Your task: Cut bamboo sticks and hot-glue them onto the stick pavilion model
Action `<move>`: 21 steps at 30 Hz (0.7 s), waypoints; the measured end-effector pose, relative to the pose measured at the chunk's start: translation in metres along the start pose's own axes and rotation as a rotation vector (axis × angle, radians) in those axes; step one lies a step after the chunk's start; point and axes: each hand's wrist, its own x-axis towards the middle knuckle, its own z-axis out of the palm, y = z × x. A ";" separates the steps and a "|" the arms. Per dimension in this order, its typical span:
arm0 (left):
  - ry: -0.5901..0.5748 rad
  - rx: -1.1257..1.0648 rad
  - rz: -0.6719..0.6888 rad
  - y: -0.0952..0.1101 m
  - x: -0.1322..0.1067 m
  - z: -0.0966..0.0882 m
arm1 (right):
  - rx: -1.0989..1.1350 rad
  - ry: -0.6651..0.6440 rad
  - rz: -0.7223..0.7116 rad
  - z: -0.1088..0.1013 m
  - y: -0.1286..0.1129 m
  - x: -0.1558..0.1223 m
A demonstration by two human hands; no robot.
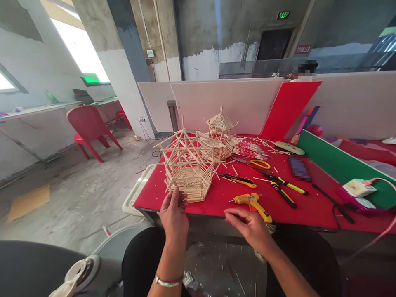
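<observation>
A hexagonal pavilion model (188, 164) built of thin wooden sticks stands on the red table (216, 194) near its front left corner. My left hand (173, 214) is at the model's front base, fingers curled and touching its lower edge. My right hand (249, 226) hovers at the table's front edge, fingers loosely bent, just below a yellow glue gun (252, 203). Whether it holds a thin stick I cannot make out. A second, smaller stick pavilion (221, 134) stands behind the first.
Yellow-handled pliers (283, 186), a utility knife (239, 180), scissors (258, 163) and loose sticks lie on the table. A green divider (337, 165) and a power strip (359, 187) sit at right. A red chair (88, 126) stands at left. Another person sits behind the white partition.
</observation>
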 end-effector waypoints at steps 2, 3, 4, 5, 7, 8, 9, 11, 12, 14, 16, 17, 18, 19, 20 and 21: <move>0.001 0.018 -0.001 -0.002 -0.003 -0.003 | -0.111 0.118 -0.036 -0.034 0.007 0.004; 0.001 0.027 -0.006 -0.003 -0.006 -0.005 | -0.149 0.172 -0.043 -0.052 0.009 0.009; -0.001 0.034 -0.011 -0.005 -0.009 -0.006 | -0.196 0.228 -0.056 -0.070 0.012 0.016; -0.002 0.042 -0.016 -0.006 -0.013 -0.007 | -0.264 0.278 -0.074 -0.088 0.014 0.024; -0.010 0.068 -0.024 -0.010 -0.022 -0.007 | -0.444 0.351 -0.126 -0.119 0.016 0.040; -0.014 0.087 -0.027 -0.012 -0.028 -0.006 | -0.555 0.369 -0.146 -0.132 0.017 0.048; -0.023 0.108 -0.031 -0.015 -0.033 -0.005 | -0.677 0.368 -0.152 -0.143 0.017 0.055; -0.062 0.161 -0.045 -0.023 -0.044 -0.002 | -0.872 0.337 -0.146 -0.157 0.016 0.068; -0.095 0.190 -0.057 -0.027 -0.049 0.001 | -0.934 0.311 -0.141 -0.160 0.015 0.074; -0.170 0.244 -0.089 -0.037 -0.058 0.007 | -0.985 0.249 -0.148 -0.158 0.014 0.086; -0.245 0.282 -0.129 -0.047 -0.066 0.014 | -1.017 0.168 -0.163 -0.149 0.012 0.101; -0.275 0.288 -0.144 -0.051 -0.069 0.018 | -1.042 0.127 -0.171 -0.143 0.011 0.109; -0.300 0.290 -0.154 -0.055 -0.072 0.021 | -1.068 0.090 -0.180 -0.136 0.009 0.117; -0.322 0.291 -0.161 -0.058 -0.074 0.023 | -1.096 0.058 -0.188 -0.130 0.007 0.124; -0.339 0.295 -0.165 -0.060 -0.076 0.025 | -1.126 0.030 -0.194 -0.124 0.005 0.131; -0.348 0.304 -0.169 -0.061 -0.078 0.026 | -1.156 0.003 -0.196 -0.118 0.004 0.137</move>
